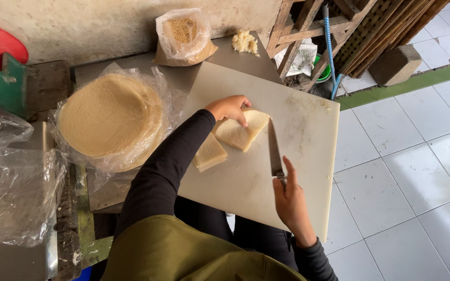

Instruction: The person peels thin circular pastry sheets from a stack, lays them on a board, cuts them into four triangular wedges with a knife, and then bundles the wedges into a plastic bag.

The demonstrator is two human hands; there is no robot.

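Observation:
My left hand presses down on a stack of pale wedge-shaped wrapper sheets lying on a white cutting board. My right hand grips the handle of a knife, whose blade points away from me and lies just right of that wedge stack. A second wedge-shaped stack of cut sheets rests on the board beside my left forearm.
A round pile of whole wrapper sheets sits on clear plastic at the left. A plastic bag of brown crumbs and a lump of white filling stand at the back. Wooden frames lean behind; white tiled floor lies right.

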